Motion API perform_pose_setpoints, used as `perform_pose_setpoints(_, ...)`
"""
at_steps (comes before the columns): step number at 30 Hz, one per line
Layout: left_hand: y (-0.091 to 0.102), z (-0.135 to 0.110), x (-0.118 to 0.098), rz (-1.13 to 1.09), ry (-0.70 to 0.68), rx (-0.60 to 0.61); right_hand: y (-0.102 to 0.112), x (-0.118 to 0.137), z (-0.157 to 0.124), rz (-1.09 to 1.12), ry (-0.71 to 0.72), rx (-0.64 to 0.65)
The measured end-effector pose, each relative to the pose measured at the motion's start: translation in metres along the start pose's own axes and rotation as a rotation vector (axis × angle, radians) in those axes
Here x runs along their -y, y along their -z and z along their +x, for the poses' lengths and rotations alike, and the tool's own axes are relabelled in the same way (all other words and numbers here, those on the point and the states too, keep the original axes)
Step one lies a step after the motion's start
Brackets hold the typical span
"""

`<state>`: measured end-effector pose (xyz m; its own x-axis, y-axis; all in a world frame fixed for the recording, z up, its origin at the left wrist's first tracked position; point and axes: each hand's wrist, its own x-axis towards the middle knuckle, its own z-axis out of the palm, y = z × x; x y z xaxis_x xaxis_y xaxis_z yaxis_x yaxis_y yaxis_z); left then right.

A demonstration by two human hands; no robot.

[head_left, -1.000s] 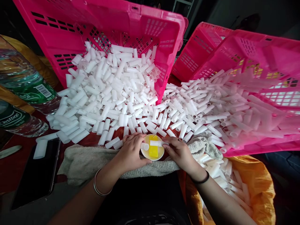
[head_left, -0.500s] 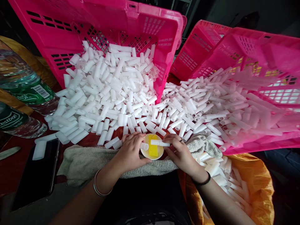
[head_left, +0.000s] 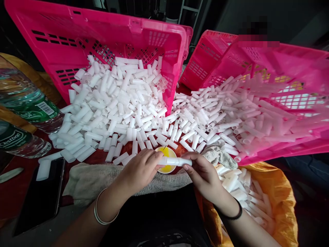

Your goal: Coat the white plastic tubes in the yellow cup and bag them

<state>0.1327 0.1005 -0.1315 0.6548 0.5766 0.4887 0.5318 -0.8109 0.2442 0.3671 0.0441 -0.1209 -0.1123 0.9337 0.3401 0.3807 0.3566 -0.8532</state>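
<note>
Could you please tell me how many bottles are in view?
2, both at the picture's left edge, beside the pile of white tubes: the farther bottle and the nearer bottle just below it in the picture. More may be hidden.

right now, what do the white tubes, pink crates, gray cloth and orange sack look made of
White tubes: probably plastic, smooth, softly shiny; slightly translucent look.
Pink crates: likely moulded plastic, glossy; stiff walls with regular openings.
Gray cloth: apparently towelling, matt; nubbly surface, soft folds.
Orange sack: maybe synthetic fabric, faintly shiny; loose creases, fibre unclear.
</note>
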Motion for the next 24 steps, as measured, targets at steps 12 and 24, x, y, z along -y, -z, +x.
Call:
perform_pose_setpoints(12, 0.017, -0.006, -0.055, -0.302, 0.189, 0.113, -0.004, 0.025, 0.005, -0.193, 0.087, 0.064)
perform_pose_setpoints(24, 0.026, -0.009, -0.087, -1.096, 0.622, 0.561, 0.017, 0.049, -0.027, -0.434, 0.401, 0.066)
